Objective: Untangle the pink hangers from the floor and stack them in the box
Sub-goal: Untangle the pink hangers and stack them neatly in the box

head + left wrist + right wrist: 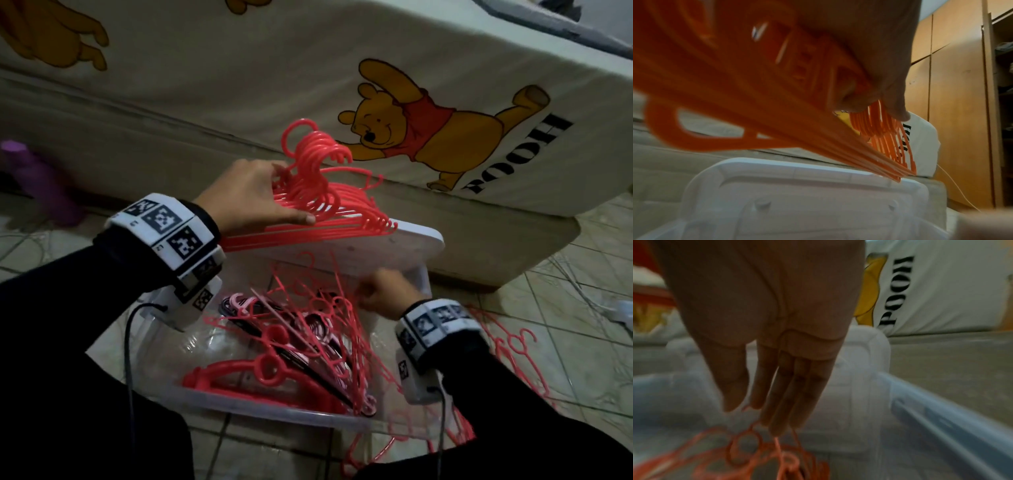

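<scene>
Left hand gripping a neat bundle of pink hangers, fingers curled around it, above the white lid at the far side of the clear box. Right hand low over the box, fingers straight and pressed together, touching loose tangled hangers inside. More hangers on the tiled floor at right, near the bed.

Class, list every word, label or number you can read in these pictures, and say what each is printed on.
"POOH": black letters on the bed sheet, beside the bear print, also seen in the right wrist view.
Square code markers on both wristbands: patterns with tiny numbers, too small to read.
Nothing else legible.
</scene>
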A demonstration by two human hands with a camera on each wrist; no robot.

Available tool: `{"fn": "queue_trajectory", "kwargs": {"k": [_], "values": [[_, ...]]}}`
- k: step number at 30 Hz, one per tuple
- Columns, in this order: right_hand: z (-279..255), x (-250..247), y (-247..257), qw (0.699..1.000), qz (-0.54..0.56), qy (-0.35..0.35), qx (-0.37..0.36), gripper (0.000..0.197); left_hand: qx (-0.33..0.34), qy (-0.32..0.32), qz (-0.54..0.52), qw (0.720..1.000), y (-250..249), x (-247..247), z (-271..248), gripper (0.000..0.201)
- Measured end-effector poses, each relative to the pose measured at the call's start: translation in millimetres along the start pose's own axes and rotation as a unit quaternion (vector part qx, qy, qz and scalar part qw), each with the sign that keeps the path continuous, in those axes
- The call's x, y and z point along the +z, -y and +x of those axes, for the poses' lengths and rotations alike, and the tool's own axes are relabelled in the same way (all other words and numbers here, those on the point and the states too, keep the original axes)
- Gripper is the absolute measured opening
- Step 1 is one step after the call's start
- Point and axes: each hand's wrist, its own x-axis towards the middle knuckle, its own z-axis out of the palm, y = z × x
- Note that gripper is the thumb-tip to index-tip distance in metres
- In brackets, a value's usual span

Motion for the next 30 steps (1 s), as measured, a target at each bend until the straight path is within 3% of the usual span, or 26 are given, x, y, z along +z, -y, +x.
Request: {"fn": "queue_trajectory", "kwargs": {"k": [6, 9, 12, 16, 22, 25, 30], "values": [[7.1, 51.6, 13.4, 0.995, -0.019, 0.096, -0.023, 0.036, -0.010, 0.000, 0.011, 1.000, 0.9, 5.5, 1.1, 0.074], [10.8, 55.6, 16.1, 0.993, -0.062, 0.083, -0.059, 0.022, -0.022, -0.014, 0.010, 1.000, 4.4, 7.8, 3.0, 0.057], [13.5, 42.3, 16.2, 0.994, -0.078, 0.005, -0.077, 0.015, -0.036, -0.026, 0.008, 0.999, 5.1, 8.2, 4.4, 0.051], [9.5, 7.6, 15.8, 0.987, -0.012, -0.133, -0.088, 0.014, -0.041, -0.030, 0.004, 0.999, 3.0, 5.7, 4.4, 0.048], [-9.0, -35.8, 16.3, 0.930, 0.161, -0.306, -0.124, 0.010, -0.022, -0.066, -0.029, 0.997, 0.3, 1.8, 2.5, 0.042], [-19.0, -48.0, 16.5, 0.900, 0.219, -0.347, -0.144, 0.009, -0.022, -0.099, -0.032, 0.994, -0.3, 0.2, 2.7, 0.044], [-25.6, -57.4, 21.3, 0.870, 0.318, -0.337, -0.166, 0.010, -0.016, -0.103, -0.031, 0.994, -0.1, 0.2, 3.1, 0.073]]}}
